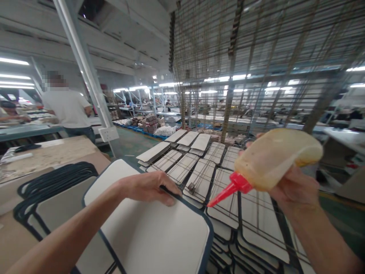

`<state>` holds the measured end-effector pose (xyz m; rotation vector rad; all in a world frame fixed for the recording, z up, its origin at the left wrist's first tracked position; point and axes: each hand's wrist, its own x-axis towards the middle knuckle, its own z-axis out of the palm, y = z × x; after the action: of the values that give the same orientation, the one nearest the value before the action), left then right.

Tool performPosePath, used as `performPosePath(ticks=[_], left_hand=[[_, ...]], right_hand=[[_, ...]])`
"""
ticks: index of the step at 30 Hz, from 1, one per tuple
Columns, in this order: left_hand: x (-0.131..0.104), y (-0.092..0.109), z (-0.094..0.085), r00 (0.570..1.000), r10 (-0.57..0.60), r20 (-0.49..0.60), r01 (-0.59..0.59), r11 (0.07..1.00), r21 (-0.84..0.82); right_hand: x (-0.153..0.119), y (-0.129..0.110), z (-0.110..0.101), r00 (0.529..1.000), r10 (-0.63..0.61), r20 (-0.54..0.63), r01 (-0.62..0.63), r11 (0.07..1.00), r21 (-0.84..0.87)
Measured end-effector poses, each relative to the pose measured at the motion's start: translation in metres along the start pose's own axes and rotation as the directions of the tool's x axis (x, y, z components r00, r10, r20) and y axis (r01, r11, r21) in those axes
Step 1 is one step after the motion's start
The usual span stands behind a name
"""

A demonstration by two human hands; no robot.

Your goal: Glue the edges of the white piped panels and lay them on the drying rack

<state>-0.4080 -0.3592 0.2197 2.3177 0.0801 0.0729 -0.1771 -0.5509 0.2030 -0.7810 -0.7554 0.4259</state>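
Note:
My left hand (151, 187) grips the far edge of a white panel with a dark blue border (148, 232), thumb on its face and fingers behind the rim. The panel is tilted up in front of me. In my right hand (299, 186) is a squeeze bottle (276, 158) of cloudy yellowish plastic, with a red pointed nozzle aimed down and left. The nozzle tip is to the right of the panel, above the rack and apart from the panel's edge. Some right-hand fingers are hidden behind the bottle.
A wire rack (199, 179) holds rows of similar panels ahead, its wire grids raised above. Dark-edged panels are stacked (65, 201) at left beside a brown worktable (71, 152). A metal post (88, 72) stands near a person in a white shirt (67, 106).

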Motion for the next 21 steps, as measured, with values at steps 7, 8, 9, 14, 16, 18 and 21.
performPosePath(ticks=[7,8,9,14,16,18,21], left_hand=[[-0.009,-0.005,0.002,0.978,-0.096,0.186,0.105,0.994,-0.040],[-0.012,-0.006,0.002,0.976,-0.095,0.198,0.104,0.994,-0.037],[-0.014,-0.008,0.001,0.975,-0.092,0.203,0.101,0.994,-0.034],[-0.023,-0.016,0.000,0.983,-0.070,0.173,0.075,0.997,-0.027],[-0.024,-0.017,0.000,0.983,-0.059,0.176,0.067,0.997,-0.042],[-0.024,-0.016,0.000,0.985,-0.053,0.162,0.065,0.996,-0.067],[-0.025,-0.015,-0.001,0.992,-0.038,0.118,0.050,0.994,-0.102]], right_hand=[[0.010,0.008,0.019,0.937,0.204,0.284,-0.212,0.977,-0.003],[0.012,0.012,0.019,0.928,0.223,0.298,-0.233,0.973,-0.002],[0.014,0.015,0.018,0.923,0.237,0.303,-0.247,0.969,-0.003],[0.027,0.028,0.020,0.888,0.291,0.355,-0.300,0.953,-0.032],[0.031,0.033,0.023,0.873,0.300,0.385,-0.311,0.950,-0.034],[0.034,0.038,0.025,0.867,0.304,0.394,-0.318,0.948,-0.033],[0.037,0.046,0.025,0.871,0.311,0.380,-0.329,0.944,-0.019]])
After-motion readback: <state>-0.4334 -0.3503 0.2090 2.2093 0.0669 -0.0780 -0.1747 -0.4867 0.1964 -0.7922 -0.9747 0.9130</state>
